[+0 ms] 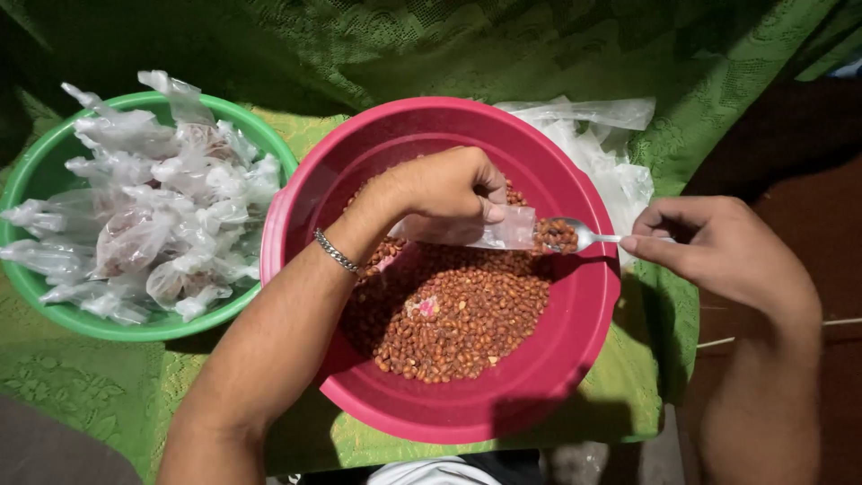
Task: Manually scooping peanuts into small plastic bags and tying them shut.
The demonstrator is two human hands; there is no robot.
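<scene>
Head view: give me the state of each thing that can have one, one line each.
Left hand: shut on small clear bag, over the pink bowl.
Small clear bag: mouth held open toward the spoon.
Right hand: pinching the spoon handle.
Spoon: loaded with peanuts, level, at the bag mouth.
Pink bowl: partly filled with peanuts.
Green bowl: heaped with tied, filled bags.
Spare clear bags: empty, piled behind the pink bowl.

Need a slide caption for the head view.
Left hand holds small plastic bag; right hand spoons peanuts in.
</scene>
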